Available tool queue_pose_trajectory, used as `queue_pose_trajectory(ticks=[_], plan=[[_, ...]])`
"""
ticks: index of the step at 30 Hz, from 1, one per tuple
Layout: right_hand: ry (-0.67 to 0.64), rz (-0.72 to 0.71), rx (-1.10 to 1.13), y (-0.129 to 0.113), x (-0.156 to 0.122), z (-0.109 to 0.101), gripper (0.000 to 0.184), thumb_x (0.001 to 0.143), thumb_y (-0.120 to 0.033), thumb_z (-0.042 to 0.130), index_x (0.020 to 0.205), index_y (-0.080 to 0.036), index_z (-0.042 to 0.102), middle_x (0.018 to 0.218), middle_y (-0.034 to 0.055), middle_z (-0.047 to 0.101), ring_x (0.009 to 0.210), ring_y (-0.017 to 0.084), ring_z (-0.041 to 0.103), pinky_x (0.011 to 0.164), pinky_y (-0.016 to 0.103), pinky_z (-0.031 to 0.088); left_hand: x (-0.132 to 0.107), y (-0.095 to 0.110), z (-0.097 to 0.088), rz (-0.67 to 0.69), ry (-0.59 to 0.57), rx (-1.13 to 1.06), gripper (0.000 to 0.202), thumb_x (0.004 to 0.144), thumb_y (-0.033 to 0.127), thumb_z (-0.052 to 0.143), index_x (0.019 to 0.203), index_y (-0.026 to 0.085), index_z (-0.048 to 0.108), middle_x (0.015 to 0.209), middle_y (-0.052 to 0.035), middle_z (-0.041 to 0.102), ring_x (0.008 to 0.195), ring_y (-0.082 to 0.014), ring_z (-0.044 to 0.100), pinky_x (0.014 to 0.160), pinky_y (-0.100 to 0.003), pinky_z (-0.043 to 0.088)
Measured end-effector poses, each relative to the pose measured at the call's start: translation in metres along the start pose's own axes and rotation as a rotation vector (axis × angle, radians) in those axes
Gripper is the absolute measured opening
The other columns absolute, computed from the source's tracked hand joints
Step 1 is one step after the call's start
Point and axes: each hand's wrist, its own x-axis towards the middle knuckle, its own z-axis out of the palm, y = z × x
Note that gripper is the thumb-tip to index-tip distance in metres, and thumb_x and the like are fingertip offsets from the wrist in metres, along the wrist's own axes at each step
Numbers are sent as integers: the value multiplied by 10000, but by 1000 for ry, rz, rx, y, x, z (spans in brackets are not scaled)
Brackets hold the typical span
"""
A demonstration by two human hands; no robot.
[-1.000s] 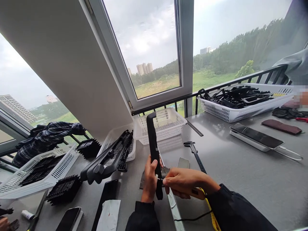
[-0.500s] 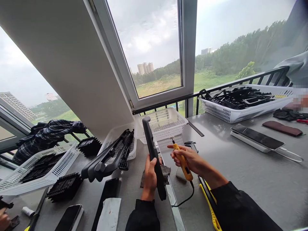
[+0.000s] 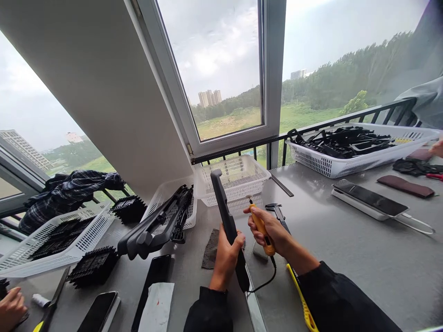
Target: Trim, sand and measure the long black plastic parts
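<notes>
My left hand (image 3: pixel 225 258) is closed around a long black plastic part (image 3: pixel 226 221), held upright and tilted with its hooked end up. In my right hand (image 3: pixel 272 230) is a yellow corded rotary tool (image 3: pixel 259 221), gripped like a pen. Its small round tip (image 3: pixel 249 198) points up, to the right of the black part and apart from it. The tool's black cord (image 3: pixel 268 282) loops down behind the part's lower end. A dark grey cloth (image 3: pixel 209 251) lies on the table beside my left hand. Just beyond my right hand rests a caliper (image 3: pixel 277 212).
Behind my hands stands a white basket (image 3: pixel 238 193). Long black parts (image 3: pixel 155 230) lean on another basket to the left. A large basket (image 3: pixel 332 168) of black parts is at the back right. Phones, a yellow-handled tool (image 3: pixel 300 299) and a co-worker's hand (image 3: pixel 13 304) are also around.
My left hand has shifted right with the black part, nearer the rotary tool. My right hand has moved slightly. A co-worker's hand at the lower left has come further into view.
</notes>
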Motion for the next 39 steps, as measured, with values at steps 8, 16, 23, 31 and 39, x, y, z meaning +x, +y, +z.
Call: queue_pose_trajectory(ticks=[8, 16, 23, 31, 39], plan=[[-111, -46, 112, -5, -13, 19, 960, 758, -1009, 629, 1396, -298, 526, 761, -45, 612, 500, 123, 487, 453, 254, 448, -6, 3, 18, 11, -129, -49, 549, 793, 501, 877, 1118, 240, 521, 932, -34, 712, 818, -233, 721, 603, -294, 576], [-37, -85, 158, 12, -9, 26, 837, 773, -957, 692, 1272, -302, 540, 756, -63, 570, 552, 108, 493, 552, 237, 446, -8, 5, 18, 31, -44, 16, 489, 727, 312, 923, 1049, 236, 562, 888, 17, 672, 851, -197, 687, 876, -353, 588], [-10, -86, 129, 13, -11, 28, 753, 847, -821, 706, 1328, -257, 574, 755, -54, 567, 579, 128, 520, 561, 256, 454, -7, 1, 17, 54, -19, 31, 470, 737, 345, 918, 1032, 225, 573, 882, 13, 645, 852, -195, 648, 879, -346, 568], [12, -123, 67, 12, -8, 26, 409, 875, -592, 697, 1061, -256, 556, 677, -90, 536, 453, 88, 458, 453, 214, 394, -9, 2, 19, 48, -33, -64, 502, 765, 402, 942, 1074, 215, 593, 868, 14, 684, 808, -181, 684, 807, -315, 601], [-14, -68, -69, 18, -7, 26, 430, 874, -663, 617, 984, -256, 527, 615, -103, 514, 376, 78, 380, 333, 203, 356, -7, 6, 17, 47, 40, -135, 546, 780, 587, 900, 990, 224, 549, 881, -8, 688, 623, -157, 695, 581, -281, 598]])
